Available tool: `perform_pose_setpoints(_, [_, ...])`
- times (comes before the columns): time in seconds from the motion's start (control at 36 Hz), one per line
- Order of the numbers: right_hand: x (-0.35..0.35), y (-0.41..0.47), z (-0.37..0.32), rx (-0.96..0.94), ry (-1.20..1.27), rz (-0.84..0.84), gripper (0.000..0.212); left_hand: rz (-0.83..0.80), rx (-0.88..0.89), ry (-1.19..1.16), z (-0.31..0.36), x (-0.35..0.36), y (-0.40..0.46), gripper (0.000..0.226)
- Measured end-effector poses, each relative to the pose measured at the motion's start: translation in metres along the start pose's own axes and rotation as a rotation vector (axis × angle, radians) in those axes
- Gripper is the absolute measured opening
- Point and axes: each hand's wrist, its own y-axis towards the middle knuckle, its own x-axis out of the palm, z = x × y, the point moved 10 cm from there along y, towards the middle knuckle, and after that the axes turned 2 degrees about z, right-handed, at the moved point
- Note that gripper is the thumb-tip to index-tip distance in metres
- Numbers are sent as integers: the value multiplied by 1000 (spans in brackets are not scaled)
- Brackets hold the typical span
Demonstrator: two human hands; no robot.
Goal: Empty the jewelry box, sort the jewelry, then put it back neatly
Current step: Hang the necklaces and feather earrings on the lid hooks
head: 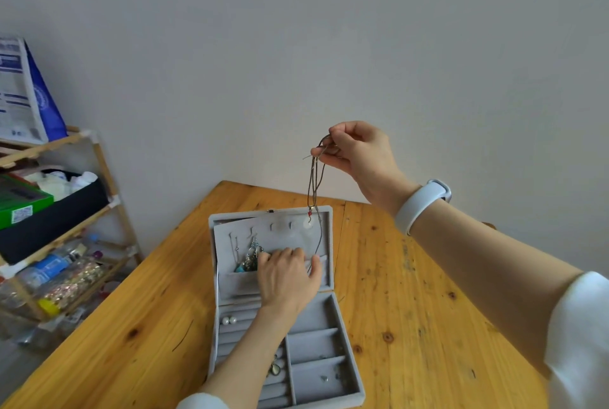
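A grey velvet jewelry box [309, 319] lies open on the wooden table [412, 309], its long axis running from the near edge toward the far corner by the wall, the base nearest the camera and the lid [326, 244] standing open beyond it. In the base, the near right compartments hold a few small dark pieces [324, 377], and a small pendant [274, 368] sits on the ring rolls at the near left. Farther up those rolls, toward the left wall of the box, lie two pearl earrings [229, 320] side by side and touching. The left hand [286, 275] reaches over the base to the lid's inner pocket, palm down, fingers bent and fingertips pressed at the pocket's edge; whether it grips anything there cannot be told. Just left of its fingertips a cluster of dangling earrings [252, 257] with blue and turquoise pieces hangs from the lid's hooks, pointing down into the pocket. Above the lid's right side, the right hand [359, 151], with a white wristband [420, 204] on the wrist, is raised and pinches a brown cord necklace [314, 184] between thumb and curled fingers. The cord hangs straight down, its long axis vertical, and its pale round pendant with a red bead [308, 222] dangles in front of the lid's top right area, one strand trailing down toward the pocket. Beyond the table's left edge stands a wooden shelf rack [66, 211] against the pale wall.
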Motion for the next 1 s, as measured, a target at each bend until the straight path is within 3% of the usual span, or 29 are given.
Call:
perform_pose_setpoints(0.06, [0, 0, -2, 10, 23, -10, 12, -16, 42, 31, 8, 3, -2, 58])
perform_pose_setpoints(0.17, [0, 2, -9, 7, 50, -22, 12, -9, 61, 100, 11, 8, -2, 36])
perform_pose_setpoints(0.31, [0, 3, -15, -3, 78, -32, 11, -15, -14, 18, 2, 2, -1, 25])
perform_pose_setpoints(0.39, [2, 5, -18, -13, 98, -29, 14, 0, -116, -68, -17, -4, 2, 35])
perform_pose_setpoints(0.47, [6, 7, -16, -12, 112, -22, 15, 27, -150, -125, -30, -9, 6, 29])
perform_pose_setpoints(0.56, [8, 8, -10, -10, 97, -33, 13, 35, -96, -104, -28, -7, 5, 18])
perform_pose_setpoints(0.81, [14, -2, 46, 87, -7, -91, 15, 157, 69, -160, -27, -12, -27, 31])
perform_pose_setpoints(0.89, [15, -6, 64, 122, -48, -107, 16, 189, 156, -76, -24, -11, -42, 18])
perform_pose_setpoints(1.0, [16, -15, 87, 181, -115, -161, 16, 163, 186, -49, -23, -8, -49, 36])
